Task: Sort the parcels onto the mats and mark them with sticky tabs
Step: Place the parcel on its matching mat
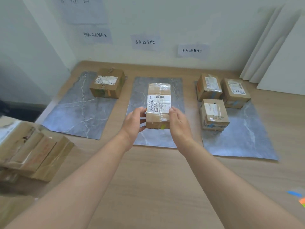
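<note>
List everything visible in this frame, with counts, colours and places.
Mats: 3, grey marbled, on floor: left mat, middle mat, right mat.
Left-mat parcel: 1, brown, far corner.
Held parcel: 1, brown, over middle mat.
Right-mat parcels: 3, brown, far half.
Unsorted parcels: several, brown, stacked near left.
Wall signs: 4, pale, above mats.
Sticky tabs: few, blue, orange, green, bottom right edge.
Boards: several, white, leaning at right.
Hands: 2, bare, left hand and right hand gripping held parcel.

Both forearms (92, 172) are uncovered from wrist to elbow, slender and smooth. The left hand (134, 120) and right hand (179, 124) are likewise bare, with short-trimmed nails.
</note>
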`<state>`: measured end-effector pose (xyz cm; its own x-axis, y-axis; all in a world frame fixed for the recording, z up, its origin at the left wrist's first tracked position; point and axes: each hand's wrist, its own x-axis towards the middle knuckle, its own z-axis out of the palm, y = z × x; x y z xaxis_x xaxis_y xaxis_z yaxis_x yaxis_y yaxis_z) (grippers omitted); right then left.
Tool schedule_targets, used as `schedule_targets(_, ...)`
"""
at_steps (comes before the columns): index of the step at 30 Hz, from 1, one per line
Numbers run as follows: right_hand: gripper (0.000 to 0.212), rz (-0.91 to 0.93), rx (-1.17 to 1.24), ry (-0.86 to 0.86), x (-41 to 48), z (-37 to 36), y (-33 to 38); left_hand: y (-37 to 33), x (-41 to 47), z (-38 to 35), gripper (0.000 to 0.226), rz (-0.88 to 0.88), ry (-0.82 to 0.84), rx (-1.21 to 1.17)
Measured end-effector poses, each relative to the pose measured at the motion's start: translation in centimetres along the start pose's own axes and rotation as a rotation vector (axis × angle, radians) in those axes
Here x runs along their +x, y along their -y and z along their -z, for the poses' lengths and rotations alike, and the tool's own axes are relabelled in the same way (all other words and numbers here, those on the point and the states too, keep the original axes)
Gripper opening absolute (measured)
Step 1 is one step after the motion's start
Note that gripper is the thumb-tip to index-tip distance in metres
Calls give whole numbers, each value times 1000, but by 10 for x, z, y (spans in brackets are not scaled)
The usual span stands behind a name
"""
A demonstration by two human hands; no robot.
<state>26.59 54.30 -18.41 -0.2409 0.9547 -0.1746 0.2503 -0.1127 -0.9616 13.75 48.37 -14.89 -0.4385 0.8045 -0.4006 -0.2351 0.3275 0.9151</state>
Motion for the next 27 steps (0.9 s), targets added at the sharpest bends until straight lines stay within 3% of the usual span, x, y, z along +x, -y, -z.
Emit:
schedule_targets(12,31,-109,82,5,161,-91,-4,-13,179,47,34,35,-37,42)
schedule_targets(20,32,-199,144,-5,250,-157,-42,23,292,64,41,43,-118,-23)
schedule_targets(27,30,-215,183,-63,306,-183,-76,47,361,66,32,19,-127,-142)
